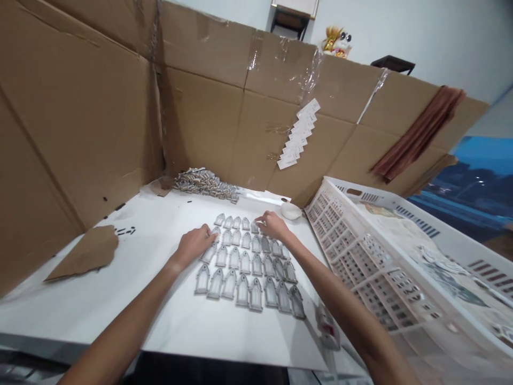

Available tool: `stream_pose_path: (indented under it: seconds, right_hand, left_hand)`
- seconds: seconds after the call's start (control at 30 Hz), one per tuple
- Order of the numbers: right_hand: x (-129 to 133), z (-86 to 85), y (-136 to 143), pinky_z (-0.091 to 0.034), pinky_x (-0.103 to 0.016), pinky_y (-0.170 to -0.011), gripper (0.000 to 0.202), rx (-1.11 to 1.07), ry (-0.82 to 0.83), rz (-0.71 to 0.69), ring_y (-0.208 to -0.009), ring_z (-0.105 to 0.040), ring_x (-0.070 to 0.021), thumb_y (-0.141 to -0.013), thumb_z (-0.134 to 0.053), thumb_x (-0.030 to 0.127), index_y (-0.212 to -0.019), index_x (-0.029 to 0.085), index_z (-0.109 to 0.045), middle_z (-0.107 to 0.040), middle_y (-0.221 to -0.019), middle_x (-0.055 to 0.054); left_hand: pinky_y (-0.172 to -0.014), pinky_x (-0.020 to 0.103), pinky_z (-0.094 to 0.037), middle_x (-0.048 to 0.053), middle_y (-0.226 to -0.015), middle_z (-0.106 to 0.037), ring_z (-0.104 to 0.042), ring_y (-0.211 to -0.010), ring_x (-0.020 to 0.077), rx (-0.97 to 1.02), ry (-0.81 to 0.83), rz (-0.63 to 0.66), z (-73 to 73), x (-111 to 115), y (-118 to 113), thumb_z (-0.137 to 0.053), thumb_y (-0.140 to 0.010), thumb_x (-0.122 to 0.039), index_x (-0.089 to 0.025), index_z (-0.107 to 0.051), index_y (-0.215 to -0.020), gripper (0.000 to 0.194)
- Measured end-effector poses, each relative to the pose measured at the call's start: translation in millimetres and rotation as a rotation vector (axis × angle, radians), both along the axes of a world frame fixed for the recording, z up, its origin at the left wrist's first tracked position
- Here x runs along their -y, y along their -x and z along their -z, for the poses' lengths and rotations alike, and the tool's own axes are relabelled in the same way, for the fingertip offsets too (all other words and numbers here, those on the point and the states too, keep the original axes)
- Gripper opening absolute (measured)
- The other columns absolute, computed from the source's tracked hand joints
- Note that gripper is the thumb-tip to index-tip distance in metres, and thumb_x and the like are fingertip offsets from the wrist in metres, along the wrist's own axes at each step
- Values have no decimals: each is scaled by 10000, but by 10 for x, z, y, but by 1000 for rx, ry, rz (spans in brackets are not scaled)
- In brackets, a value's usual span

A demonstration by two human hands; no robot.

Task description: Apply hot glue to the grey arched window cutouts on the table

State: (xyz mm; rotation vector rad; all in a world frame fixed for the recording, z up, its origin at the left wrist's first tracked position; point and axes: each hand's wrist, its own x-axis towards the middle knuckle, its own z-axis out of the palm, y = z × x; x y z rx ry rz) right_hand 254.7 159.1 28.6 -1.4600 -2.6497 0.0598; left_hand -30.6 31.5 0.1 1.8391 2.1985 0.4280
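Note:
Several small grey arched metal pieces [242, 290] lie in rows on the white table [180, 331]. My left hand [195, 241] is at the left end of the upper rows, its fingers bent together on a piece there. At the right end of the top row, my right hand [271, 224] has its thumb and index finger closed on another arched piece [255, 226], partly hidden by the fingertips. Behind the rows, a heap of small metal parts [206, 183] rests against the cardboard.
Cardboard walls [200, 117] stand at the back and left. A white plastic crate [360, 262] fills the right side. Near it are a small white dish [290, 210] and a tape dispenser [328, 326]. A torn cardboard piece [86, 252] and black bits [127, 231] lie left.

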Motion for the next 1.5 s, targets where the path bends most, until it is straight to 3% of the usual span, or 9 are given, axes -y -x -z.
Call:
stream_pose_path:
  seconds: [0.1, 0.33, 1.13, 1.37, 1.5]
  right_hand:
    - [101, 42, 1, -452, -337, -989, 417, 100, 4, -27, -1199, -599, -308, -1083, -496, 310, -1410, 223, -739, -686, -1282, -168]
    - [245, 97, 11, -448, -389, -981, 436, 215, -23, -61, -1162, -570, -328, -1115, -420, 372, -1363, 232, -750, -667, -1274, -192]
    - [250, 155, 15, -457, -356, -971, 403, 224, -62, -54, -1176, -575, -298, -1120, -433, 382, -1305, 238, -761, -672, -1267, -162]
    - [264, 192, 29, -460, -371, -980, 443, 217, -72, -39, -1200, -562, -308, -1124, -421, 381, -1508, 290, -622, -640, -1328, -164]
    - [259, 221, 21, -457, -388, -998, 453, 216, -69, -37, -1214, -557, -319, -1122, -425, 381, -1529, 288, -601, -633, -1339, -173]
  left_hand:
    - [-809, 367, -462, 135, -1003, -786, -735, -1003, 338, 39, -34, 46, -5, 3, 2, -397, -1043, -511, -222, -652, -1079, 387]
    - [-804, 334, -456, 91, -944, -784, -741, -977, 307, 79, -87, 117, -27, 14, -52, -412, -1074, -472, -243, -635, -1104, 321]
    - [-792, 325, -453, 77, -913, -778, -749, -952, 294, 107, -143, 149, 1, 29, -85, -421, -1078, -442, -248, -644, -1115, 298]
    - [-770, 325, -446, 81, -922, -778, -750, -954, 298, 88, -141, 154, -15, 41, -90, -407, -1079, -424, -247, -640, -1108, 294]
    - [-779, 323, -448, 77, -935, -782, -752, -969, 296, 80, -140, 159, -9, 40, -93, -411, -1079, -428, -251, -640, -1115, 291]
